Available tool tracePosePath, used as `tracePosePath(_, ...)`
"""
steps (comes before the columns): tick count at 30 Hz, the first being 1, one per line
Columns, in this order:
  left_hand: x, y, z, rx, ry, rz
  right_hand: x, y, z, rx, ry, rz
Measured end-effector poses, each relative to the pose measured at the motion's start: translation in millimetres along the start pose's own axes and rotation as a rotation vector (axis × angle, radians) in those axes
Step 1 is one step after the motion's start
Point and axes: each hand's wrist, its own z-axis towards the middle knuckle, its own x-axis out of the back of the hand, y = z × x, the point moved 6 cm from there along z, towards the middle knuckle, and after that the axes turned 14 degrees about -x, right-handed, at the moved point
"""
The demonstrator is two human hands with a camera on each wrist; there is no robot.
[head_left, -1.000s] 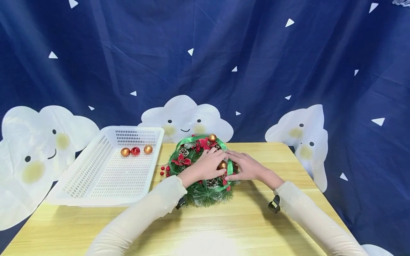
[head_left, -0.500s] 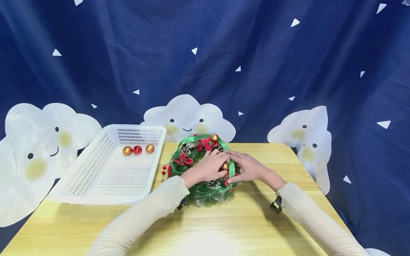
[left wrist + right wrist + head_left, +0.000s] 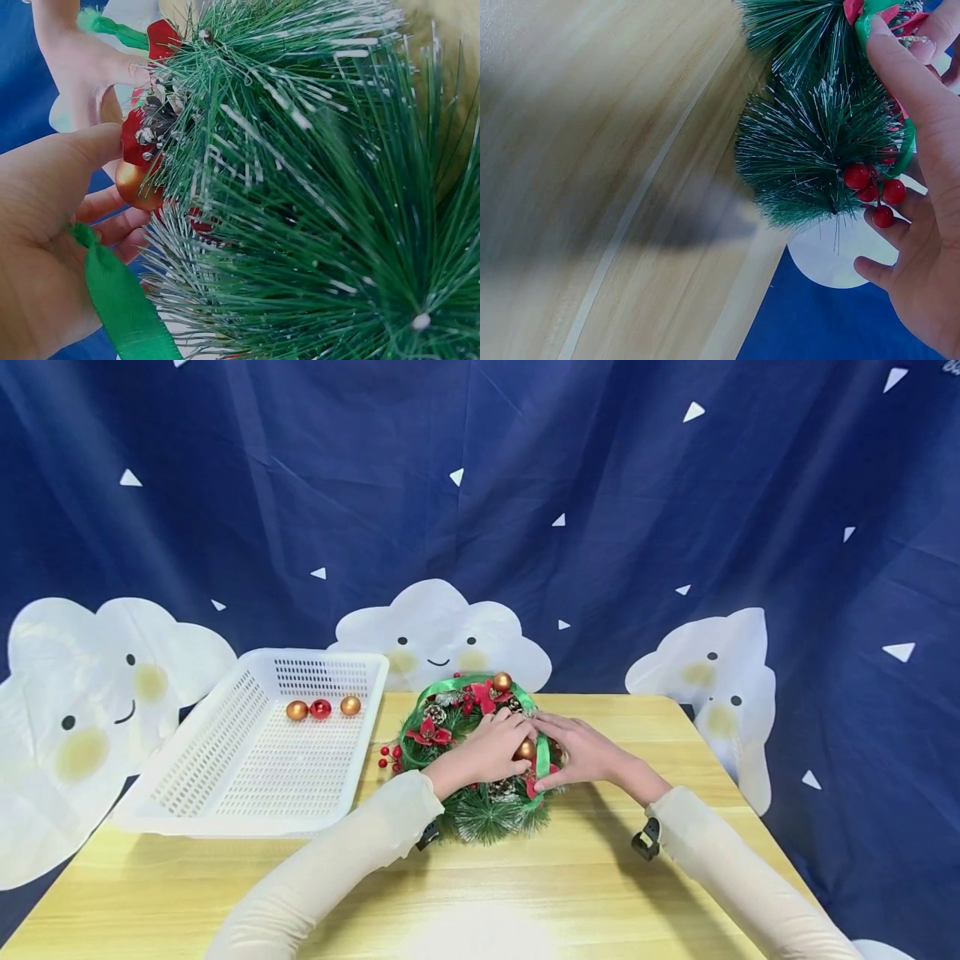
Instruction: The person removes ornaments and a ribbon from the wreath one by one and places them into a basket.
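Desk (image 3: 622, 885) of pale wood, bearing a white basket (image 3: 277, 768) at left and, just beside it, a green wreath (image 3: 483, 817). The wreath looks light and springy, best held by its bushy outer edge. A left hand (image 3: 491, 750) and right hand (image 3: 585, 753) arch over its right side, thumbs parted from fingers; whether either grips, I cannot tell. Between them: soft green ribbon (image 3: 543, 753), then a gold ball (image 3: 526, 749), probably slick and fragile.

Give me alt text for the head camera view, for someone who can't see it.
A person's left hand and right hand touch a decorated green wreath on a wood-grain table. To its left, a white basket holds two gold balls and one red ball.
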Motion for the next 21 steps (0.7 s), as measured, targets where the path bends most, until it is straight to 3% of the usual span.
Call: tracePosePath(21, 9.4, -3.6, 2.8, -0.009, 0.005, -0.025, 0.4, -0.6, -0.3, -0.023, -0.012, -0.004)
